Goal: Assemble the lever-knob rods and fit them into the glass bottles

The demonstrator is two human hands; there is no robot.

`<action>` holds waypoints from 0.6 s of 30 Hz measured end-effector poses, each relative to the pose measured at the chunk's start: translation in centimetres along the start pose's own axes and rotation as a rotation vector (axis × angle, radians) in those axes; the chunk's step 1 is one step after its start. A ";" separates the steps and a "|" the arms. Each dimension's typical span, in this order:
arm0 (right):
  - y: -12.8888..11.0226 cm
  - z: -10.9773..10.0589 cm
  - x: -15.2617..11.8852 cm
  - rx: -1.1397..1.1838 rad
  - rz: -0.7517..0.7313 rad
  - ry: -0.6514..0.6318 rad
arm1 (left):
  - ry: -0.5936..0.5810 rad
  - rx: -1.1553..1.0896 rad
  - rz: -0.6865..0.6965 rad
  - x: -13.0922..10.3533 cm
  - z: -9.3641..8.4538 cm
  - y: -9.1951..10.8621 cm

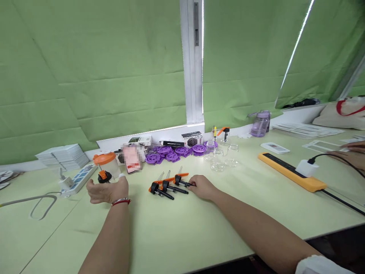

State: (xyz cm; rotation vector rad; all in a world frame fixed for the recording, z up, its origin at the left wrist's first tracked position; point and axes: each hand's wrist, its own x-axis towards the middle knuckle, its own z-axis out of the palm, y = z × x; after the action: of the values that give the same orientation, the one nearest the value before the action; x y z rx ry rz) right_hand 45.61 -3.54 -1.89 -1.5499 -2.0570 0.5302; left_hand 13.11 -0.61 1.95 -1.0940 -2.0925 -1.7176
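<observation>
My left hand (107, 190) is raised at the left, fingers curled round a black pump head (104, 176) with an orange part and a thin metal rod. Its lower end is hidden by the hand. Three similar pump heads with orange levers lie side by side on the table: a left one (159, 190), a middle one (173, 187) and a right one (181, 181). My right hand (203, 186) pinches the tube end of the right one, which rests on the table. Behind them, several clear glass bottles (218, 158) stand near a bottle fitted with an orange-levered head (225, 133).
Purple wheel-shaped parts (172, 156) and small boxes line the wall. An orange-lidded container (110, 163) and a white power strip (80, 179) are left. Rightward are a yellow power strip (291, 173), a purple bottle (260, 125) and another person's hands (349, 154).
</observation>
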 end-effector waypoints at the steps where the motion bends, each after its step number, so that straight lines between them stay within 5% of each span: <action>1: 0.0 0.0 0.0 0.008 -0.002 0.017 | 0.107 0.006 0.095 -0.4 -0.1 0.7; 4: -0.3 -0.2 0.0 0.042 -0.058 0.088 | 0.118 -0.085 0.447 -2.1 -0.2 2.9; 7: -0.8 -0.4 -0.3 0.082 -0.177 0.164 | -0.216 -0.293 0.592 -4.8 -0.1 5.2; 10: -1.5 -0.5 -0.8 0.091 -0.329 0.184 | -0.748 -0.434 0.414 -7.9 -0.3 7.2; 13: -2.0 -0.4 -1.3 0.055 -0.433 0.147 | -1.100 -0.493 0.261 -9.9 -0.5 8.2; 16: -2.0 -0.4 -1.1 0.018 -0.481 0.136 | -1.166 -0.545 0.150 -10.4 -0.3 8.1; 18: -1.4 -0.7 -0.6 -0.004 -0.451 0.271 | -1.113 -0.618 0.045 -10.1 -0.1 8.0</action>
State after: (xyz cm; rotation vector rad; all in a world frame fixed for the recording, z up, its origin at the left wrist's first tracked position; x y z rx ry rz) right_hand 45.07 -4.49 -0.62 -1.0394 -2.0968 0.1378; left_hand 25.41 -4.42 1.93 -2.7464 -1.9150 -2.0262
